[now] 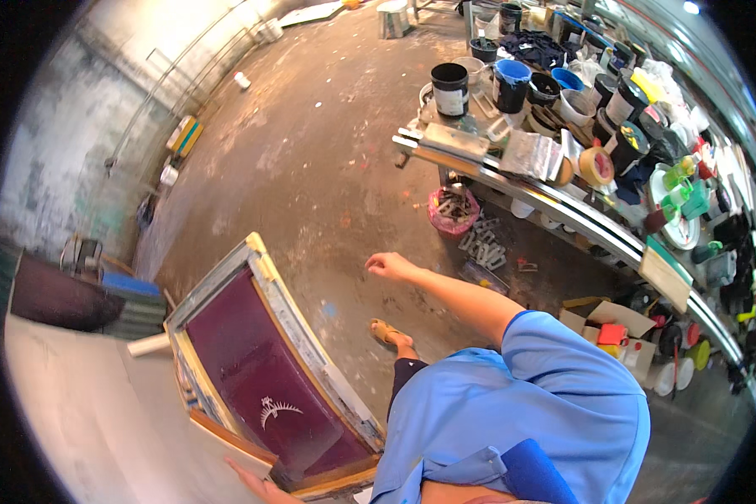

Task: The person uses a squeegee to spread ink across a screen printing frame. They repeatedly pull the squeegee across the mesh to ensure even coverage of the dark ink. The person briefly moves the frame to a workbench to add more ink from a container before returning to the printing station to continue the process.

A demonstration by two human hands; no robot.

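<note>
At the lower left stands a tilted screen-printing frame (pixel 326 365) with pale, stained rails, a dark purple mesh and a small light crest-like motif on it. My left hand (pixel 260 487) is at its near left side, closed against the pale face of a wood-edged bar (pixel 235 441) that overlaps the frame; most of that grip is out of view. Stretched out ahead over the floor, my right hand (pixel 388 267) has its fingers loosely curled together and nothing in them. One sandalled foot (pixel 386 332) shows below it, between the frame and my blue garment.
A long metal-edged table (pixel 546 189) on the right carries black ink tubs (pixel 450 91), tape rolls (pixel 596 165) and bottles. Beneath it are a pink-lined bin (pixel 454 214) and cardboard boxes (pixel 617 315). A pale tabletop (pixel 84 403) lies left, and a wall rail (pixel 155 92) runs behind.
</note>
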